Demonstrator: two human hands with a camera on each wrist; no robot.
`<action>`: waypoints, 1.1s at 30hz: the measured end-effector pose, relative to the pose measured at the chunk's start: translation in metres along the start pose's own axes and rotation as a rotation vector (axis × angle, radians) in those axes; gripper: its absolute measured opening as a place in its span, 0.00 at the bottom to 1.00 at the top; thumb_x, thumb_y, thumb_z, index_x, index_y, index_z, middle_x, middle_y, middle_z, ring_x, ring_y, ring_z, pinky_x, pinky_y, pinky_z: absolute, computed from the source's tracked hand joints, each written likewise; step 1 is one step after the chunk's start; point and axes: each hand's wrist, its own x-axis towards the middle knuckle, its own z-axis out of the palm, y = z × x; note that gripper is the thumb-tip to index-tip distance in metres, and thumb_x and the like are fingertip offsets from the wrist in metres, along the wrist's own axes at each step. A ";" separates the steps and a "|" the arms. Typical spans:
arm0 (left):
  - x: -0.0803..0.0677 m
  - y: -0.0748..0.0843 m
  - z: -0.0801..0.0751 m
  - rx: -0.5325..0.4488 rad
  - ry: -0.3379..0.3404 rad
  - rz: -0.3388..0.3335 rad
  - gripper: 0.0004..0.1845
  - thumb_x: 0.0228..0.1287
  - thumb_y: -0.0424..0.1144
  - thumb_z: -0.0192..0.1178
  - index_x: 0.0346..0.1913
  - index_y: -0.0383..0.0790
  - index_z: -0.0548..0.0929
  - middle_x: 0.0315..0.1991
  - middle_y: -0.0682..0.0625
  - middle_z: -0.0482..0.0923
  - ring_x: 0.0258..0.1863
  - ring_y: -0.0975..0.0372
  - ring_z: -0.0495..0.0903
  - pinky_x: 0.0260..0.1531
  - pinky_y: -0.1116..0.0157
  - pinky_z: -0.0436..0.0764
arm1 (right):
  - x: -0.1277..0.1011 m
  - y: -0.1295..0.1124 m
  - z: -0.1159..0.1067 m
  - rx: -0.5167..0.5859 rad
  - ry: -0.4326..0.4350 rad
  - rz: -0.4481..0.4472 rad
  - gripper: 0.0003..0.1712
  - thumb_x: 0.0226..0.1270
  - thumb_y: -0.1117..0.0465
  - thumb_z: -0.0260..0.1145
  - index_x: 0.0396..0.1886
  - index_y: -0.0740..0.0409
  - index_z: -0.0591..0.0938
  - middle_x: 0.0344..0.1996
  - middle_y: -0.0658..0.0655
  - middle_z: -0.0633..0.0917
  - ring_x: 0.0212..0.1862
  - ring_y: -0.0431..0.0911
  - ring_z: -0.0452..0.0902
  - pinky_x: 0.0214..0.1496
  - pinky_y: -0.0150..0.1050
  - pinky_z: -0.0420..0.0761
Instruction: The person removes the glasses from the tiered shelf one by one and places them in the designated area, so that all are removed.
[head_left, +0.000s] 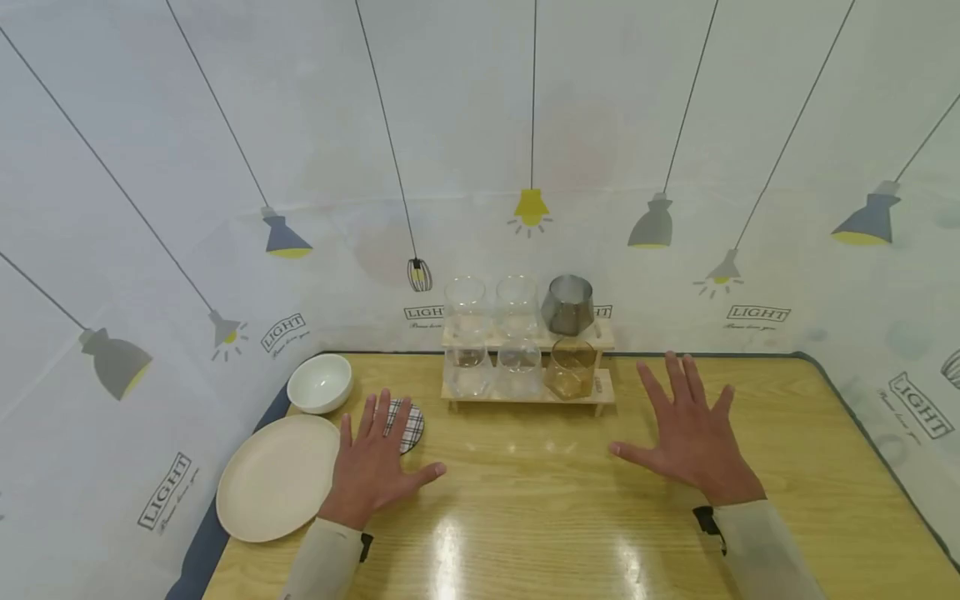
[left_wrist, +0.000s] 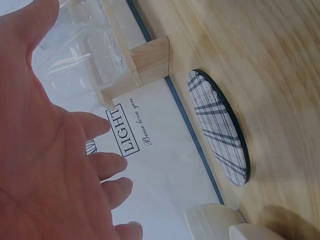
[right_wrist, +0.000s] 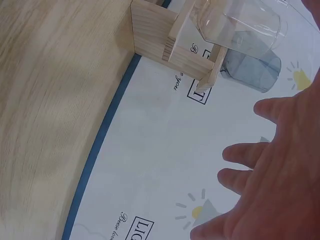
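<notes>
We are holding our left hand (head_left: 371,473) and right hand (head_left: 693,443) empty, fingers apart, while the checked coaster (left_wrist: 219,127) is lying flat on the surface (head_left: 525,525) near the left one, and we are judging it light, stiff and sturdy, best pinched by its rim

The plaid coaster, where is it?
Head view: the plaid coaster lies at left on the table, partly hidden by the left hand, near the white bowl.

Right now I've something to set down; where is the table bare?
Bare table: between left hand and right hand, in front of the rack; also right of the right hand. Crowded: left side, with bowl, plate and coaster; rack, holding glasses.
</notes>
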 end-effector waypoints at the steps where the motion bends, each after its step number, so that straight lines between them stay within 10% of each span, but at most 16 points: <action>1: 0.000 0.000 0.000 0.002 0.004 0.003 0.65 0.57 0.85 0.55 0.87 0.46 0.52 0.87 0.38 0.39 0.87 0.41 0.40 0.81 0.30 0.42 | 0.001 0.000 0.000 0.004 0.006 -0.003 0.75 0.52 0.13 0.64 0.89 0.47 0.48 0.84 0.72 0.50 0.84 0.71 0.42 0.65 0.93 0.49; 13: 0.013 -0.002 0.006 -0.089 0.180 0.088 0.56 0.63 0.70 0.68 0.84 0.40 0.60 0.83 0.33 0.57 0.79 0.37 0.63 0.73 0.36 0.72 | 0.017 0.004 0.005 0.125 0.163 -0.084 0.69 0.54 0.24 0.75 0.86 0.54 0.58 0.80 0.72 0.60 0.75 0.71 0.62 0.67 0.74 0.73; 21: 0.027 -0.002 0.015 -0.279 0.111 0.014 0.49 0.71 0.64 0.65 0.85 0.47 0.57 0.83 0.37 0.56 0.79 0.38 0.64 0.73 0.35 0.71 | 0.032 -0.008 0.001 0.218 0.133 -0.039 0.66 0.60 0.27 0.73 0.87 0.51 0.55 0.82 0.68 0.59 0.71 0.69 0.69 0.41 0.63 0.87; 33: 0.042 0.003 0.029 -0.554 0.155 0.020 0.45 0.72 0.57 0.68 0.83 0.46 0.60 0.79 0.40 0.62 0.68 0.46 0.79 0.60 0.45 0.86 | 0.060 -0.014 0.004 0.328 0.177 -0.053 0.60 0.66 0.34 0.73 0.86 0.54 0.56 0.79 0.70 0.63 0.71 0.68 0.68 0.45 0.66 0.86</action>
